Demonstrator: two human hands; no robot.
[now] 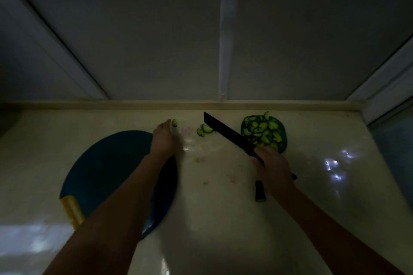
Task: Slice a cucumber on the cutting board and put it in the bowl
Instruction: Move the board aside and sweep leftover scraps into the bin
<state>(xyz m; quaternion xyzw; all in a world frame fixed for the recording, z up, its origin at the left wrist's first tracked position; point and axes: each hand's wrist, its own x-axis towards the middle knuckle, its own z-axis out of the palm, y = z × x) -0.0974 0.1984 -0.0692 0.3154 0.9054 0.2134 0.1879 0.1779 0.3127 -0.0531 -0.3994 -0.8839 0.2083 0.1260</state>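
My right hand (273,168) grips the handle of a black knife (228,134), whose blade points up and left over the pale counter. Just behind the blade is a green bowl (282,140), heaped with cucumber slices (262,130). A few more slices (203,130) lie left of the blade tip. My left hand (162,139) reaches forward and pinches a small cucumber end piece (174,123) at its fingertips. A dark cucumber stub (260,192) lies by my right wrist. The light is too dim to make out the cutting board's edges.
A blue oval board or mat (105,169) lies at the left under my left forearm, with a yellow object (71,210) at its near edge. The counter ends at a raised ledge (178,105) against the wall.
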